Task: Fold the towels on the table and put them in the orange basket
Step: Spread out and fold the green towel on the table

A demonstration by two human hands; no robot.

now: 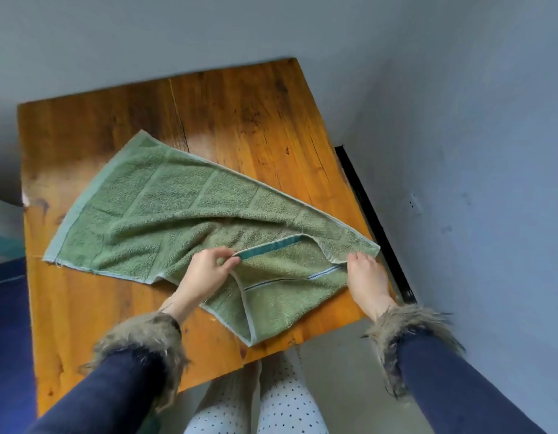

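Folding the green towel (177, 208) in half, short hem carried over toward the far short hem. The towel lies slantwise on the wooden tabletop (240, 114), one end near the left edge, the other at the near right corner, where the cloth is already turned back on itself.

My left hand (205, 270) pinches the turned-over hem at the dark teal band (271, 245), thumb and forefinger closed on the edge. My right hand (365, 274) is at the other corner of that same hem, close to the table's right edge; fingers curl down onto the cloth, and it looks like a pinch, though the fingertips are hidden by the fabric. The two hands are well apart, the hem stretched between them.

Notes for doing it well:
- Keep the hem taut between both hands so it travels as one straight line, no sag in the middle.
- Lift only slightly; dragging will deepen the ridge of wrinkles running across the middle of the towel.
- Aim each corner at its mate by the left edge, long sides matching.
- The right side sits near the table's edge; watch for cloth slipping off.
- Flatten the fold after landing.

Orange basket: not in view. No other towels seen on the tabletop.
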